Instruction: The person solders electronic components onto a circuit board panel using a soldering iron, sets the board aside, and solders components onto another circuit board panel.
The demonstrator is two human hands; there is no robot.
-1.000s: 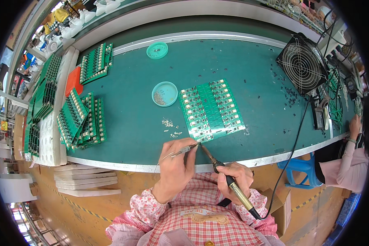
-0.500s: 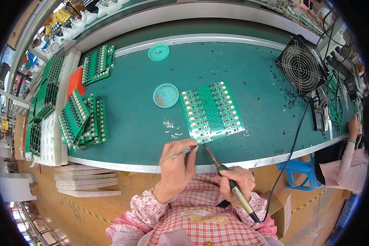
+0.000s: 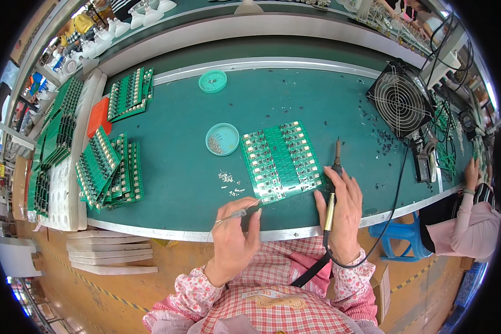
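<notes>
A green circuit board panel (image 3: pixel 283 157) with rows of white components lies flat on the bench before me. My left hand (image 3: pixel 232 245) is closed round a solder wire in a short grey sleeve (image 3: pixel 237 214); its tip is close to the panel's near left corner. In my right hand (image 3: pixel 344 214) rests a soldering iron (image 3: pixel 329 212), tip pointing away from me, to the right of the panel. My right thumb is spread from the fingers, by the panel's near right corner. Left of the panel sits a round teal dish (image 3: pixel 222 139) of tiny parts, with loose pale bits (image 3: pixel 228 178) nearer me.
Stacked circuit board panels (image 3: pixel 108 170) lie at the left, beside a red-orange box (image 3: pixel 99 118). Another teal dish (image 3: pixel 212 82) is farther back. A black fan (image 3: pixel 401 97) stands at the right behind scattered black parts (image 3: pixel 385 142). Another person (image 3: pixel 465 222) sits far right.
My right hand has moved forward and right with the soldering iron, whose tip has left the panel's near edge and now points away. My left hand has drawn slightly back from the panel.
</notes>
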